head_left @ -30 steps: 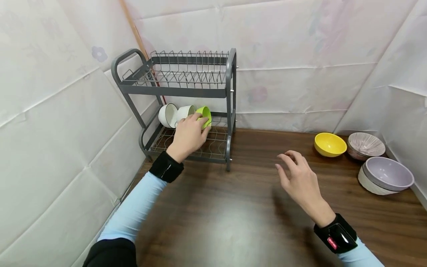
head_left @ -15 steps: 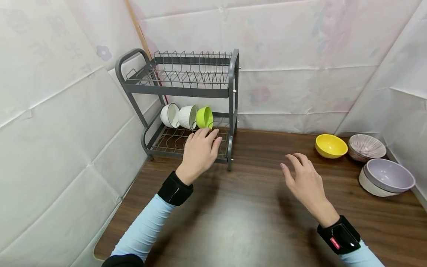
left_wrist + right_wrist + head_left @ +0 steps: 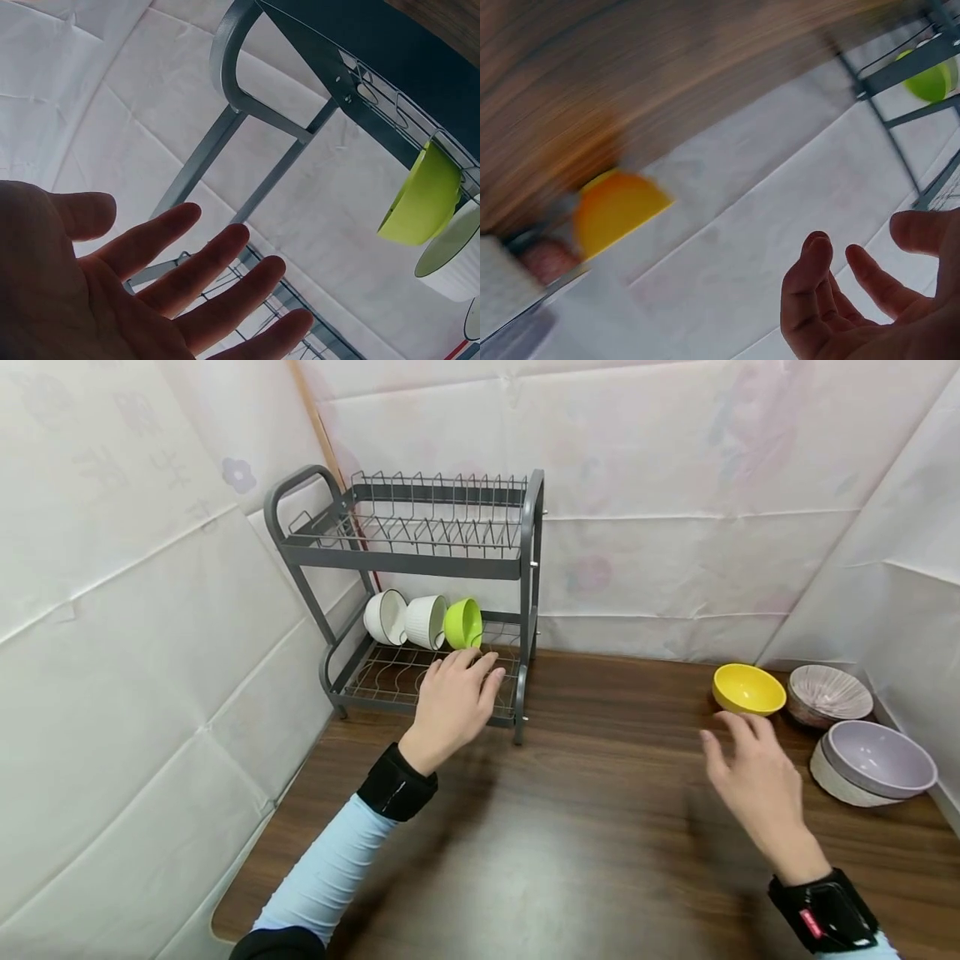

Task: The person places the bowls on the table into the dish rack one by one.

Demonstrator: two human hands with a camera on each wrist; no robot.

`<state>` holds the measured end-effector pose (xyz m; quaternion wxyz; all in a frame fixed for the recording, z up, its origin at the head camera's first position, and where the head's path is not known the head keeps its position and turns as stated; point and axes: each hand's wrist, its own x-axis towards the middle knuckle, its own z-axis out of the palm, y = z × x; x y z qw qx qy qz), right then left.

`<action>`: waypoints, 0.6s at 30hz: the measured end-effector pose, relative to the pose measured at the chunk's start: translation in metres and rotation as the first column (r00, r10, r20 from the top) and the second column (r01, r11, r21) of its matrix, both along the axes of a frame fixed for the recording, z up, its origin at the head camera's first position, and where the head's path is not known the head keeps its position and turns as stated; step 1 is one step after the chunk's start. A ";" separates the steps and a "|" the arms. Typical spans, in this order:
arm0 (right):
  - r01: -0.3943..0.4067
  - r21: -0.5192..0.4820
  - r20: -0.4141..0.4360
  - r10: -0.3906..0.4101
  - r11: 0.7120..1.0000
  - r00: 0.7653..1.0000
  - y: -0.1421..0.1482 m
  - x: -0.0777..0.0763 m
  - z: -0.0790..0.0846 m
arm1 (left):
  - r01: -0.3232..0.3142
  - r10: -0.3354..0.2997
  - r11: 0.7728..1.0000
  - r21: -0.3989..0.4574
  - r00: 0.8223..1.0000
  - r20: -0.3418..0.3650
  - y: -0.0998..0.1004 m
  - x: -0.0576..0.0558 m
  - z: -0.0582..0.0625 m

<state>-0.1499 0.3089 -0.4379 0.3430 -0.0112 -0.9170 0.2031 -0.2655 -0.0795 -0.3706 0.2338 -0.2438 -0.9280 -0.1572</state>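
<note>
On the lower shelf of a grey two-tier dish rack (image 3: 408, 565), a green bowl (image 3: 463, 624) stands tipped on its side, to the right of two white bowls (image 3: 425, 622). Just in front of that shelf hovers my left hand (image 3: 454, 706), its fingers spread and holding nothing; the left wrist view shows its bare palm (image 3: 112, 300). Over the table to the right, my right hand (image 3: 757, 781) is held with loosely bent fingers and nothing in them. It is nearest a yellow bowl (image 3: 748, 689), which sits upright just beyond its fingertips.
Behind the right hand a streaked bowl (image 3: 828, 693) stands beside the yellow one. A lilac bowl (image 3: 881, 756) rests in a white one at the right wall. White sheeting (image 3: 675, 485) closes off the back and sides of the brown table (image 3: 570, 827).
My left hand has let go of the green bowl and drawn back toward me from the shelf. My right hand has moved right, closer to the yellow bowl.
</note>
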 end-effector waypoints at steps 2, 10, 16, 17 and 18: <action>0.066 -0.013 0.027 -0.066 0.998 0.997 0.016 0.006 0.000 | 0.005 -0.005 1.000 0.002 1.000 -0.001 0.000 0.000 0.000; 0.302 -0.084 0.309 -0.263 0.950 0.914 0.069 0.034 0.010 | 0.009 -0.009 1.000 0.002 1.000 -0.016 0.000 -0.001 0.000; 0.413 -0.099 0.411 -0.341 0.905 0.845 0.090 0.046 0.013 | 0.017 -0.017 1.000 0.008 1.000 -0.003 -0.002 0.000 0.000; 0.430 -0.097 0.421 -0.354 0.898 0.835 0.093 0.047 0.012 | 0.017 -0.017 1.000 0.006 1.000 -0.002 -0.002 0.001 0.000; 0.444 -0.091 0.427 -0.367 0.892 0.826 0.096 0.048 0.012 | 0.018 -0.018 1.000 0.006 1.000 -0.003 -0.002 0.001 0.000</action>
